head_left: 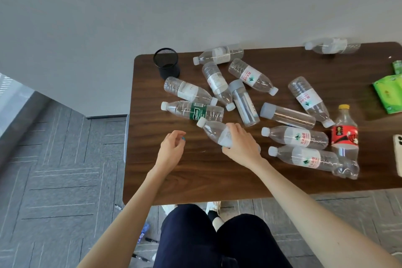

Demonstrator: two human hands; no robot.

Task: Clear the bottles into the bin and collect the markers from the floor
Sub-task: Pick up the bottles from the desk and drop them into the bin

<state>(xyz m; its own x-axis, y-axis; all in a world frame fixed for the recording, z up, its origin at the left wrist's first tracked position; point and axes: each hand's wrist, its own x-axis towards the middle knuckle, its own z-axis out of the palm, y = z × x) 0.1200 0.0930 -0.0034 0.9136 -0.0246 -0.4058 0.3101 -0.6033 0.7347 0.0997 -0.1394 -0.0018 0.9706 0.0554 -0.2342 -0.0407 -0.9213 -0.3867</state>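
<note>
The right hand [241,143] is wrapping its fingers [233,127] around a clear water bottle [215,131] lying near the front left part of the brown desk [195,180]. The left hand [170,148] is hovering just beside it with its fingers loosely curled and holding nothing. Many more empty bottles are lying across the desk. A black mesh cup [166,63] is standing at the back left corner. Black markers [141,258] are lying on the grey floor [54,180] under the desk's front edge.

Wall [152,6]: plain grey, evenly lit | Floor [54,180]: grey carpet tiles, striped | Table [195,180]: dark wood, rounded corners, far edge against the wall | Far left: bright strip, possibly a window
</note>
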